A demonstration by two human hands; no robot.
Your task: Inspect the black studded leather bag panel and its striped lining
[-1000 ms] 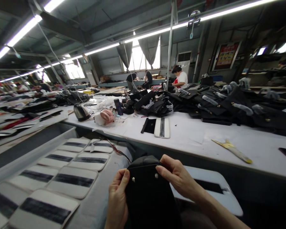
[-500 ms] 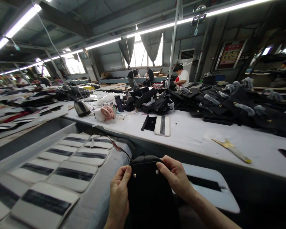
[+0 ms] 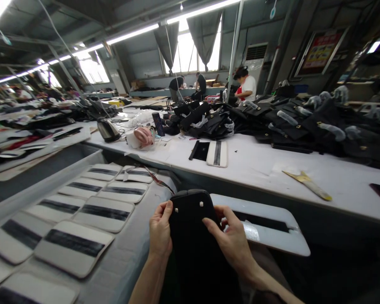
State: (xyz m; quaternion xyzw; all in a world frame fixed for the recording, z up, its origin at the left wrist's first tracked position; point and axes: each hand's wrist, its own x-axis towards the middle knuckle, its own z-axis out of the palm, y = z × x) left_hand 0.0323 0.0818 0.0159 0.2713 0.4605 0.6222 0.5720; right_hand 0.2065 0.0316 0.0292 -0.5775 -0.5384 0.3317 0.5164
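Observation:
Between my hands is a black, rounded-top bag piece with two small shiny studs near its upper edge; its lower end fades into shadow. My left hand pinches the left edge, thumb in front beside one stud. On the right edge, lower down, my right hand grips with the thumb on the front and fingers curled behind. Beyond the right hand lies a pale board with a dark slot along it. To the left, several cream panels with dark stripes lie in rows on a covered surface.
On the white table ahead lie a striped panel and a yellow-handled tool. A pink fan and a kettle stand farther left. Black bags are heaped along the back; a person works behind them.
My right hand has slid down the bag piece's right edge, away from the top corner and its stud. The left hand keeps its hold. The camera view has tilted down slightly.

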